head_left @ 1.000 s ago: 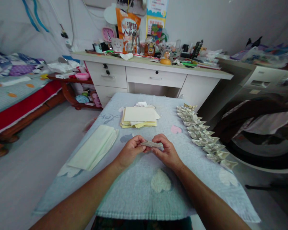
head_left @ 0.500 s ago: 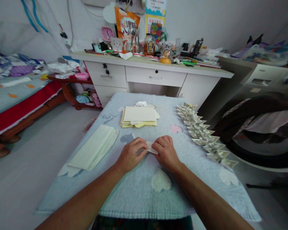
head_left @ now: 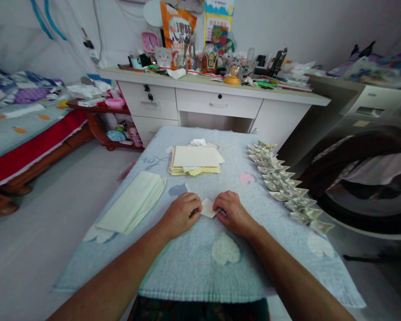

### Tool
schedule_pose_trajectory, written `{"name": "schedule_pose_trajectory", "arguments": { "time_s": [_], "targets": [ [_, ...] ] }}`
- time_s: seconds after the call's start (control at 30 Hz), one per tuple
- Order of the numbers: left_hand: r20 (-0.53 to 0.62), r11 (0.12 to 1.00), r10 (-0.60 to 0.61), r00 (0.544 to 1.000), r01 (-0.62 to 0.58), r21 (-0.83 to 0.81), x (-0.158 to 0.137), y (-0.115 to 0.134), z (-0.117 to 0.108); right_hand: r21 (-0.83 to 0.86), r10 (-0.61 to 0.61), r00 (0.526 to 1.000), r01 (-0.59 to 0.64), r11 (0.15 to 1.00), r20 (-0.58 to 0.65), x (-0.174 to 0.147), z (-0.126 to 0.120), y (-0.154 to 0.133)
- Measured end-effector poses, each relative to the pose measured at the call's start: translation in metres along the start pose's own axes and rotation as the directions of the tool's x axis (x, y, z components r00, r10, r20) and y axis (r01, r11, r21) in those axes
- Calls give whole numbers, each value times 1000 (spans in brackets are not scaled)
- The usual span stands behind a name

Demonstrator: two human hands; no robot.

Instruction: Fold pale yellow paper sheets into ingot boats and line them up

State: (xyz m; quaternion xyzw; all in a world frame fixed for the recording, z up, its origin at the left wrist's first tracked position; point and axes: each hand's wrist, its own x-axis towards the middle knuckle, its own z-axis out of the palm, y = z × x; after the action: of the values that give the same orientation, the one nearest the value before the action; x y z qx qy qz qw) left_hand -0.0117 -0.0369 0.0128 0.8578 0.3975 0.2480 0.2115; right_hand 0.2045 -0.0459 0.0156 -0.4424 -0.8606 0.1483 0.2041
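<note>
A small folded piece of pale paper is held between my two hands over the middle of the cloth-covered table. My left hand pinches its left corner, and my right hand grips the opposite corner. Both hands are closed, with the fingertips partly hidden behind the knuckles. Beyond them lies a stack of cream and yellow paper sheets. To the left rests a pile of larger pale green folded sheets. Along the right side stand rows of folded paper boats.
A white desk stands past the table's far edge, crowded with a jar, an orange bag and small items. At the right is a front-loading washing machine with dark cloth at its door. A bed is on the left.
The folded paper now shows a wider, diamond-like face between my hands. My hands have moved slightly apart, and the camera view has shifted a little.
</note>
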Motion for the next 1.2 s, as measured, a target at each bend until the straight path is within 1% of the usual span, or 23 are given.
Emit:
{"name": "schedule_pose_trajectory", "arguments": {
  "time_s": [0.13,0.3,0.5,0.6,0.83,0.97,1.2],
  "targets": [
    [15,999,20,1000,-21,42,0,-3,-2,2,10,1000,-10,1000,-1,-1,1,3],
    [27,999,8,1000,-9,39,1,-5,-2,32,49,998,-49,998,-25,0,2,6],
    [0,1000,-16,1000,16,15,3,-2,0,61,90,996,-90,994,2,3,1,4],
    [5,1000,-27,1000,27,10,4,-1,1,65,111,994,-112,992,18,4,0,4],
    [-5,998,-55,998,55,13,4,-4,3,63,163,986,-164,984,28,2,-4,5],
    [-30,997,-69,997,71,42,4,-5,6,59,206,978,-207,977,24,3,-3,6],
    [-71,983,-130,989,138,124,4,-7,7,7,286,958,-286,958,4,7,3,5]
  ]
}}
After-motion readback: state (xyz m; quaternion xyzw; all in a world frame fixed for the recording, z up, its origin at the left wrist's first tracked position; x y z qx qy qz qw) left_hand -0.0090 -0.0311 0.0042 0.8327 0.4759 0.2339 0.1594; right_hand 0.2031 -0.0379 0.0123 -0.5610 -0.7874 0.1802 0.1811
